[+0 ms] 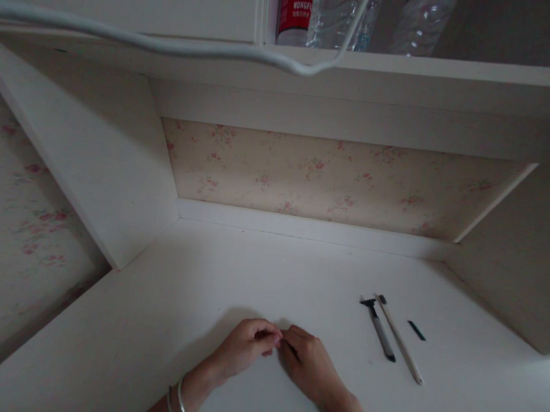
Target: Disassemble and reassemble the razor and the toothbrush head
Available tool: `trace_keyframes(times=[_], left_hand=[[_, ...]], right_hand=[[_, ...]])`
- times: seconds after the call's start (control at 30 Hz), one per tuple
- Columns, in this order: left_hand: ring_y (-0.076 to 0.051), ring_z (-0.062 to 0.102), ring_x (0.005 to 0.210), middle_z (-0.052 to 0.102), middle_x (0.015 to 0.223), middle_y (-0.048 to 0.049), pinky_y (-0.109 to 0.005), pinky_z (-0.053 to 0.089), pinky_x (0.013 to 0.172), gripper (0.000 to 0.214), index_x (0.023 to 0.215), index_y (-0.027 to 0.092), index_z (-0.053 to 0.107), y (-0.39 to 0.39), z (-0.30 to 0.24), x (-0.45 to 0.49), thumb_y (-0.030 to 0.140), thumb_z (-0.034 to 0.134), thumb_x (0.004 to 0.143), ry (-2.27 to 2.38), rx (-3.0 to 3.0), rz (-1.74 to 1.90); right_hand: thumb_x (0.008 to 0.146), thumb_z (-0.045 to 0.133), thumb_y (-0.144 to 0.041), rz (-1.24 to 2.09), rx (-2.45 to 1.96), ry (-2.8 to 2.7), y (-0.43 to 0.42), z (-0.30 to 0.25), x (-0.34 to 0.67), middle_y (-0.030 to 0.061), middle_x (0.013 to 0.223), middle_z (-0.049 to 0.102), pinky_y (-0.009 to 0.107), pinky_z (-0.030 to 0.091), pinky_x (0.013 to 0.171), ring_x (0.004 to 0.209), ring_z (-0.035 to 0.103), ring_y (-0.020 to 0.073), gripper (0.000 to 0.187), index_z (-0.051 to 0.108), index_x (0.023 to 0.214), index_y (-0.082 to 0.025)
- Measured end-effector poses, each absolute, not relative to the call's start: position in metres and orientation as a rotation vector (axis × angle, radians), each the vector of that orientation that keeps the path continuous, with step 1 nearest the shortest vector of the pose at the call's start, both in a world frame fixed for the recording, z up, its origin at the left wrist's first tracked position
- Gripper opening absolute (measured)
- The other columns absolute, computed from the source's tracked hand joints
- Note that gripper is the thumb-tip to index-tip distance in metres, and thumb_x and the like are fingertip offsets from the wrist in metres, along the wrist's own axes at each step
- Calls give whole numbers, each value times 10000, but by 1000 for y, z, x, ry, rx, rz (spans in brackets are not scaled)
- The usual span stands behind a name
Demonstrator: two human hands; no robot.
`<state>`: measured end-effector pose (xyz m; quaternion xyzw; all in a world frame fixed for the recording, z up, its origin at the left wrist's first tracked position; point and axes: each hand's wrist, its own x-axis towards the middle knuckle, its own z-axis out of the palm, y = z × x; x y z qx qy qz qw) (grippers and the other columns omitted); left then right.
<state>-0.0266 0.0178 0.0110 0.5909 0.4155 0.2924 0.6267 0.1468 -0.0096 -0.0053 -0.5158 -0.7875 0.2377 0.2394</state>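
Over the white desktop point(193, 276), my left hand point(247, 347) and my right hand point(305, 361) meet at the fingertips. Both are closed in a pinch, thumb against fingers. Anything held between them is hidden or too small to make out. To the right of my right hand lies a grey and black razor point(380, 332). Alongside it, nearly parallel, is a white toothbrush point(402, 343) with a dark head. A short dark green strip point(416, 330) lies farther right, its kind unclear. My left wrist wears silver bangles point(178, 401).
Above the desk runs a white shelf point(410, 65) with several clear plastic bottles point(340, 14), one red-labelled. A white cable point(173, 45) hangs across its front. Side panels point(98, 154) enclose the desk, with flowered wallpaper point(277, 174) at the back.
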Motion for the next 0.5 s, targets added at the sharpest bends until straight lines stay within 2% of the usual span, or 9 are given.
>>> trace_keyframes(times=[0.5], left_hand=[[-131,504,660,613,720,-25,-261,386,637,244,830,125,695,18,4,-28,344,610,764,907,1341,690]], right_hand=[[908,387,-174,629,-1396,-2165,-9,-5,146,27,785,617,219,411,659,712,586,141,272,652,857,-211]])
